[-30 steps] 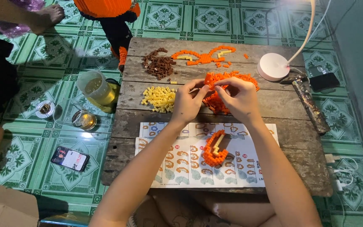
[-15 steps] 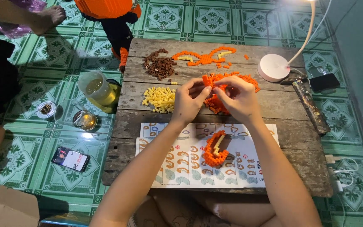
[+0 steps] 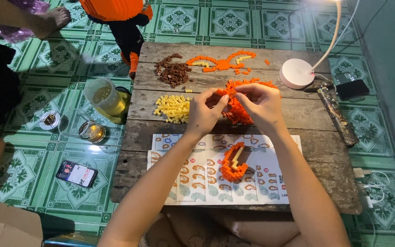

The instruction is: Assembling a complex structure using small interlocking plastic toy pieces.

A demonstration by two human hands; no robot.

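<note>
1. The weathered grey wooden plank worktop (image 3: 170, 132) sits low over a green patterned tile floor (image 3: 37, 183), and everything the person handles lies on it.
2. A white printed instruction sheet with rows of small orange diagrams (image 3: 193, 183) covers the near edge; a curved, half-built orange brick piece (image 3: 233, 164) rests on its middle.
3. The loose heap of small orange plastic bricks (image 3: 241, 103) lies mid-worktop, directly under and between both hands. A yellow pile (image 3: 173, 108) sits just to its left, a brown pile (image 3: 172, 72) farther back.
4. The left hand (image 3: 204, 114) and the right hand (image 3: 259, 105) meet over the heap, fingers (image 3: 219, 101) pinched closed on what looks like a single orange brick from it; the piece itself is mostly hidden.
5. I judge these bricks light, rigid and smooth, easy to fumble. They are best taken by the flat sides between thumb and fingertip, and the heap will scatter if nudged.
6. A white round lamp base (image 3: 296, 73) stands at the far right.
</note>
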